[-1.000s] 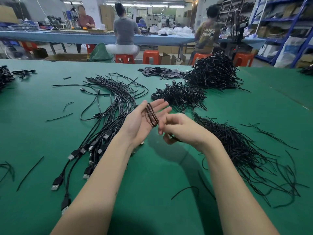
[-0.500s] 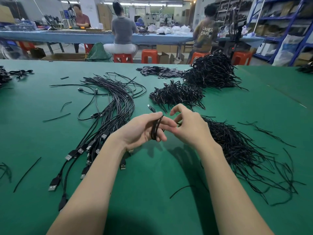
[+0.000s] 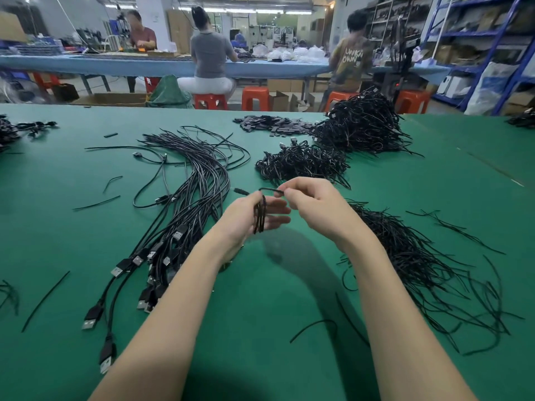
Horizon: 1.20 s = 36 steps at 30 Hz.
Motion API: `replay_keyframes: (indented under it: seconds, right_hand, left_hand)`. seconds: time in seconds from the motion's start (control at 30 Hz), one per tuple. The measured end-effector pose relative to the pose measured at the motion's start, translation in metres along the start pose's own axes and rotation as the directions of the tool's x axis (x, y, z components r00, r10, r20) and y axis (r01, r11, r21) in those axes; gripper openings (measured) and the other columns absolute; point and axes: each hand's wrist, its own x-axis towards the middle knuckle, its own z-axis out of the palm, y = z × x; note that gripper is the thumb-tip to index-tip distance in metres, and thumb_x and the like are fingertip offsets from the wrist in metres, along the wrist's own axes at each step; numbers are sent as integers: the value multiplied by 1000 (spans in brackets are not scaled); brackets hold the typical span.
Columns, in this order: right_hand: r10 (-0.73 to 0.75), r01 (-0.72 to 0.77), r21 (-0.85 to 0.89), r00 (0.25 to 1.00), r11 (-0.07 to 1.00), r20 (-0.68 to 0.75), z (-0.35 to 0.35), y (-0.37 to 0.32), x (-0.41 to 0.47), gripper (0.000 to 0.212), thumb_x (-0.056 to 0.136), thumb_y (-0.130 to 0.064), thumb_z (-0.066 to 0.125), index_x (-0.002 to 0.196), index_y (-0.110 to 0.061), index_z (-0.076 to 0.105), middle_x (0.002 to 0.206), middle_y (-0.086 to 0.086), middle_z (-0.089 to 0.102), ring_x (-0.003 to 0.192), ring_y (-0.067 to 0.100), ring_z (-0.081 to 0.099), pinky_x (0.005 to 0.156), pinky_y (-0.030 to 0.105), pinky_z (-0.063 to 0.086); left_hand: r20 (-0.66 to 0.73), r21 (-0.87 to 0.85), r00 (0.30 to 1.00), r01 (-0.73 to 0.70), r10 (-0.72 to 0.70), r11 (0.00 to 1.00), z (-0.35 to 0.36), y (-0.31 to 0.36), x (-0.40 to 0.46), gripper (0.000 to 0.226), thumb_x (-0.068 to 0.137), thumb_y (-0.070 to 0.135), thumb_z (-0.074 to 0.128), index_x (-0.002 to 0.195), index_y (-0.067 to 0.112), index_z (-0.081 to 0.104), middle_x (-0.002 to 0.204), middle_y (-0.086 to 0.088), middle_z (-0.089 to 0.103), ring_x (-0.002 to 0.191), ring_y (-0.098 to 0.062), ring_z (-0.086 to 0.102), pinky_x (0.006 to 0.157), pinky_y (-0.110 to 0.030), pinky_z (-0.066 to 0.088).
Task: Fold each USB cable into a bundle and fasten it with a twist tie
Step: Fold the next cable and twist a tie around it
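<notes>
1 folded cable (image 3: 259,213) sits upright in the left hand (image 3: 249,219), fingers curled round it, above the near table (image 3: 260,328). right hand (image 3: 315,206) pinches a tie (image 3: 269,189) at its top. wrapping step; next needs tight twisting, i judge.

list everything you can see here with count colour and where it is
table: one, green, fills the foreground
folded cable bundle: one, black, in the left hand
twist tie: one, black, pinched by the right hand, reaching over the bundle
loose USB cables: many, black, left of the hands
twist tie pile: many, black, right of the hands
bundled cable heaps: two, black, far side of the table
stools: several, orange, beyond the table
people: three, seated at the far blue bench
hands: left hand, right hand, centre, above the table
</notes>
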Motion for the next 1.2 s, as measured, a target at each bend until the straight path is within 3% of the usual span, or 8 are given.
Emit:
replay_keyframes:
  seconds: [0.23,0.4,0.67,0.77,0.87,0.97,1.07,1.2]
  right_hand:
    - [152,-161,5,943,987,294,12,5,-9,20,102,-19,51,91,-10,65,64,-2,66,50,14,43,44,22,39]
    - [190,-220,86,946,972,264,20,13,-7,25,105,-23,51,87,-11,64,62,-1,68,45,10,40,42,20,37]
    - [319,-418,344,896,841,310,27,13,-2,25,105,-25,54,84,-12,58,55,-1,62,41,5,34,40,14,28]
    - [304,-438,322,869,839,390,21,12,-4,20,102,-31,60,93,-13,62,68,1,70,51,8,47,51,17,45]
    - [278,-456,340,844,823,459,8,19,-7,30,92,-40,71,107,-14,68,101,5,76,80,16,68,87,34,60]
    - [253,-424,479,889,769,382,-3,25,-6,38,93,-34,69,124,-12,67,119,8,73,94,21,71,89,37,59]
    - [174,-308,583,946,752,274,-2,22,-5,26,95,-22,69,120,-13,68,99,1,73,76,14,66,69,26,55]
    - [85,-81,357,996,931,5,1,18,-5,8,93,-20,73,100,-24,74,85,-2,72,70,8,61,58,17,51]
  left_hand:
    - [31,-398,994,-81,102,914,1,9,0,49,109,28,25,108,-1,64,100,-14,75,94,-24,73,93,-32,54]
    - [46,-199,988,-135,147,971,10,8,-4,42,109,28,29,106,5,64,97,-9,73,90,-17,71,69,-21,55]
    - [-28,-31,986,-166,166,986,9,6,-3,41,110,29,29,90,8,58,66,-2,65,74,-21,64,64,-32,44]
    - [-56,-109,988,-150,145,983,11,6,-2,41,110,30,28,80,13,50,58,3,44,65,-16,61,72,-30,45]
    - [-3,-269,992,-125,129,955,4,10,-3,41,110,30,27,72,18,39,57,6,28,53,-12,45,62,-25,37]
    - [207,-442,972,-6,109,897,-2,14,-8,42,108,30,29,68,20,35,55,8,24,48,-9,32,53,-23,30]
    - [351,-433,931,67,99,899,1,13,-11,45,108,32,30,66,20,39,56,8,25,49,-9,33,52,-21,34]
    - [329,-261,942,16,73,965,3,11,-12,51,108,33,29,60,21,43,54,7,25,51,-12,37,54,-21,41]
